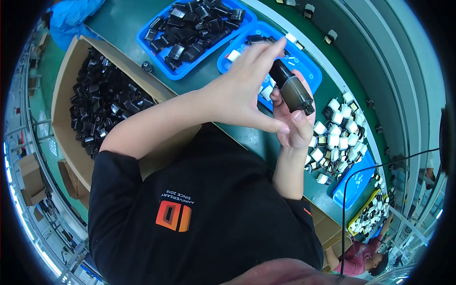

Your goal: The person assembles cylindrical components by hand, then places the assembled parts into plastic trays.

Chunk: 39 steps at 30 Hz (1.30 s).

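A dark cylindrical part (pixel 292 89) with a grey-brown body and a black end is held up over the green bench (pixel 209 78). My right hand (pixel 295 124) grips it from below, thumb against its lower end. My left hand (pixel 240 92) reaches across from the left, its fingers straight and together along the part's upper end and its thumb touching my right thumb. Both hands hover above a blue tray (pixel 306 66) that holds a few black and white pieces.
A blue tray (pixel 156 54) heaped with black parts lies at the top, and a cardboard box (pixel 64 80) of black parts stands at the left. White caps (pixel 339 133) pile over another blue tray (pixel 354 187) at the right. Another person (pixel 365 259) sits at lower right.
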Each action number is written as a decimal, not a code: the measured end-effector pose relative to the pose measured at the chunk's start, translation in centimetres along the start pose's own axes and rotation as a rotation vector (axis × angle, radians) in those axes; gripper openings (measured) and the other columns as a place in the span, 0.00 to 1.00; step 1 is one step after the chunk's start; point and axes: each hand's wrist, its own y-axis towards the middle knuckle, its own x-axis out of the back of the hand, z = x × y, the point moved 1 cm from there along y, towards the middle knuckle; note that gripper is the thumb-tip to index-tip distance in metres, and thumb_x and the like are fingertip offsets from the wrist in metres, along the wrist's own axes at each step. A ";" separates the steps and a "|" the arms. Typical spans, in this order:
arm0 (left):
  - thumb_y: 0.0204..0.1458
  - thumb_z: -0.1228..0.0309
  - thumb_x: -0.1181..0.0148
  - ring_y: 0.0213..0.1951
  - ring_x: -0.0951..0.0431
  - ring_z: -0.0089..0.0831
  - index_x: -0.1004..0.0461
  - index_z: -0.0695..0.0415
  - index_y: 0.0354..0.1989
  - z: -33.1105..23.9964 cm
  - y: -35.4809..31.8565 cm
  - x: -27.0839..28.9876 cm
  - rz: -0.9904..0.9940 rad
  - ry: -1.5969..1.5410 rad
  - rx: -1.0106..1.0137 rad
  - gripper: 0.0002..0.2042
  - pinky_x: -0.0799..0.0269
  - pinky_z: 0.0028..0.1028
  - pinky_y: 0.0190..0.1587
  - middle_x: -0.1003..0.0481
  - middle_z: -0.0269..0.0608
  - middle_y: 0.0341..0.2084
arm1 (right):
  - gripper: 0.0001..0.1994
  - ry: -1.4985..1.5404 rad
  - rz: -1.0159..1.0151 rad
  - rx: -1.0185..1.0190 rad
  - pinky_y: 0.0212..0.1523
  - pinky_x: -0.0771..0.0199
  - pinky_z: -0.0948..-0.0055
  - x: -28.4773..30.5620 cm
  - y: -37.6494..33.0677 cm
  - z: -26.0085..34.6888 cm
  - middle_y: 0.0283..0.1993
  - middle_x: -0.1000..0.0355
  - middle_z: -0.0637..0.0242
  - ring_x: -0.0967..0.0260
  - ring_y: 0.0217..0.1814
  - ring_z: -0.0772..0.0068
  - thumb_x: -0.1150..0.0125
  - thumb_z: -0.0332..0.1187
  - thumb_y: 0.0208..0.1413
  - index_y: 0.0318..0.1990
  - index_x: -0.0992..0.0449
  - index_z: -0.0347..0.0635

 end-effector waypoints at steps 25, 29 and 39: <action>0.49 0.48 0.32 0.69 0.51 0.56 0.67 0.71 0.70 2.9 -0.8 -0.3 -0.072 -0.265 0.322 0.56 0.56 0.43 0.70 0.53 0.70 0.65 | 0.33 -0.851 -0.007 -0.076 0.48 0.26 0.77 4.5 8.6 6.5 0.51 0.32 0.70 0.29 0.47 0.76 0.33 0.18 0.44 0.63 0.32 0.39; 0.49 0.58 0.31 0.70 0.51 0.52 0.61 0.69 0.71 0.4 -1.7 5.7 -0.066 0.072 0.084 0.51 0.56 0.42 0.70 0.52 0.63 0.67 | 0.29 -1.886 -0.437 -0.091 0.57 0.28 0.65 20.3 16.8 14.5 0.53 0.24 0.50 0.25 0.54 0.55 0.29 0.38 0.42 0.56 0.24 0.39; 0.54 0.77 0.51 0.39 0.23 0.32 0.23 0.62 0.35 6.3 -19.0 20.8 -0.356 0.328 0.911 0.08 0.28 0.31 0.45 0.24 0.43 0.31 | 0.30 -2.252 -0.788 -0.384 0.62 0.41 0.38 33.4 23.8 19.8 0.67 0.37 0.52 0.39 0.66 0.39 0.50 0.48 0.56 0.67 0.37 0.51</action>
